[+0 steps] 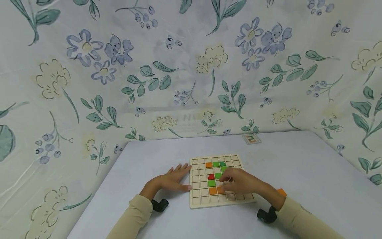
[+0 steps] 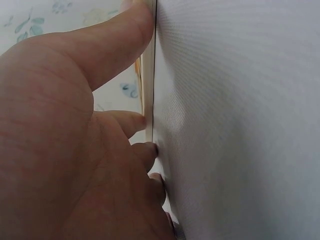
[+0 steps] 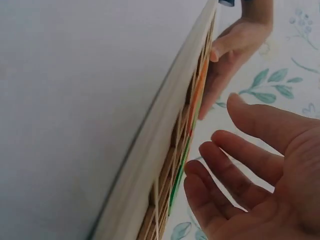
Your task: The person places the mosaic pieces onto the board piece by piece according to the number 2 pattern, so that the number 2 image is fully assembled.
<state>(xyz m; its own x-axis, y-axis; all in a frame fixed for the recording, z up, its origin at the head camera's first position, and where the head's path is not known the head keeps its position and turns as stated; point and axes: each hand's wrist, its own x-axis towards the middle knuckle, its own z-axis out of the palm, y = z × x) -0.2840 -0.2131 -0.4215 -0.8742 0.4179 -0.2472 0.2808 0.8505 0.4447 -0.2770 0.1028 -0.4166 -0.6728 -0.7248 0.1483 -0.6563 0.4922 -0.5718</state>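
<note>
A square wooden grid board (image 1: 195,196) lies on the white table. Several tiles sit in its cells: orange ones such as the orange tile (image 1: 213,191), green ones such as the green tile (image 1: 211,183), and a red rounded tile (image 1: 211,177). Against the board's left edge rests my left hand (image 1: 170,181), fingers spread, its thumb (image 2: 120,42) at the edge in the left wrist view. My right hand (image 1: 238,181) is over the board's right half, hiding some cells. In the right wrist view its fingers (image 3: 225,162) are loosely bent, with nothing between them and the thumb.
At the table's back lies a small patterned card (image 1: 251,138). Beyond the board's right side, an orange piece (image 1: 281,192) shows partly behind the right forearm. A floral sheet (image 1: 185,66) hangs behind the table. Both wrists carry dark devices.
</note>
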